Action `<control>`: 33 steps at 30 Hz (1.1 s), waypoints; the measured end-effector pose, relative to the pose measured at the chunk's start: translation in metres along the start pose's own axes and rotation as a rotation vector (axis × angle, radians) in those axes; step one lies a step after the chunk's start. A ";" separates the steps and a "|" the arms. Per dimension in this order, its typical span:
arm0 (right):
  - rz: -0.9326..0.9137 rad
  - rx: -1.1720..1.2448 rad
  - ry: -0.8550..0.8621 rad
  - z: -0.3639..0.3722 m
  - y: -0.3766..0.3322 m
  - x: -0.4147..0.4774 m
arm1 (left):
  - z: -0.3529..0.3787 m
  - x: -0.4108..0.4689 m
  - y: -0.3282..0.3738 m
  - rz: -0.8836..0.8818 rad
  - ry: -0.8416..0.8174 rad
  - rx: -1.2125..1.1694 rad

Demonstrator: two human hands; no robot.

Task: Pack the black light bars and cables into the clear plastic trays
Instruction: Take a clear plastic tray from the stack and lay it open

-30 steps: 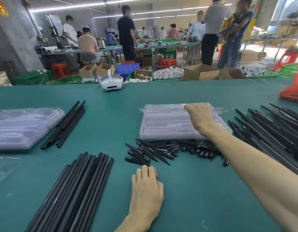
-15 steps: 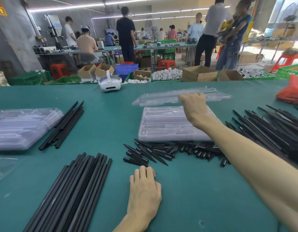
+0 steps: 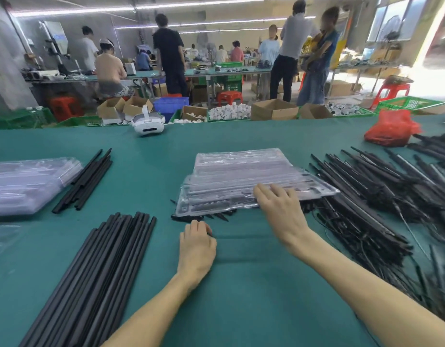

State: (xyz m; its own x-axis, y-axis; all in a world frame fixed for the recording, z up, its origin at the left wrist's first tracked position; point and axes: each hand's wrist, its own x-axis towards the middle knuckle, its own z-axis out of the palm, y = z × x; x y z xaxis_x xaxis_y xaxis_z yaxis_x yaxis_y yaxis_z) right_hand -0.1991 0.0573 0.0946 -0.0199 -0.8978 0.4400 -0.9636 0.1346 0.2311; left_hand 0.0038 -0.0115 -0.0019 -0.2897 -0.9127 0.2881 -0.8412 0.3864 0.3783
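Clear plastic tray (image 3: 241,194), thin, glossy and moulded into long ribbed channels, sits tilted at mid-table, its near edge over a scatter of short black pointed pieces (image 3: 191,217) and its far edge against the stack of trays (image 3: 241,159) behind it; my right hand (image 3: 281,211) holds its near rim, fingers spread on top and thumb tucked out of sight beneath; my left hand (image 3: 197,249) rests palm down on the green felt-like table (image 3: 254,296), fingers loosely bent, gripping nothing I can make out; matte black light bars (image 3: 96,271), straight and slim, lie in a neat fan to the left; a tangled heap of bars with thin cables (image 3: 366,196) lies to the right, touching the tray's right end; a second tray stack (image 3: 28,181) sits far left beside a small bundle of bars (image 3: 83,181); a white headset (image 3: 148,125) and a crumpled red bag (image 3: 391,130) lie at the far edge.
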 end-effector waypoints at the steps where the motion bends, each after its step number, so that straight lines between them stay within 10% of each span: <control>1: 0.001 -0.008 0.042 -0.012 0.000 -0.015 | -0.003 -0.001 -0.001 -0.056 0.015 -0.133; 8: 0.002 0.088 0.125 -0.042 -0.013 -0.140 | -0.059 -0.005 -0.022 -0.493 0.300 -0.701; 15: 0.112 0.196 -0.173 -0.025 -0.042 -0.188 | -0.095 -0.059 0.015 0.093 0.127 -0.304; 19: 0.067 0.369 -0.310 -0.013 -0.043 -0.186 | -0.088 -0.095 0.051 0.490 -0.372 -0.161; 24: 0.003 0.644 -0.462 -0.010 -0.026 -0.180 | -0.072 -0.113 0.070 0.564 -0.444 0.116; 33: 0.016 0.562 -0.130 0.006 -0.034 -0.200 | -0.076 -0.111 0.078 0.487 -0.422 0.135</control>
State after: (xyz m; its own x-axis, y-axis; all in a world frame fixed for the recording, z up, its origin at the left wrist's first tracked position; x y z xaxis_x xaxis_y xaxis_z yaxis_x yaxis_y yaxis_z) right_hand -0.1642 0.2298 -0.0064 -0.0340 -0.9464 0.3212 -0.9559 -0.0631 -0.2870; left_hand 0.0052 0.1303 0.0628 -0.7826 -0.6222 0.0184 -0.6107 0.7733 0.1704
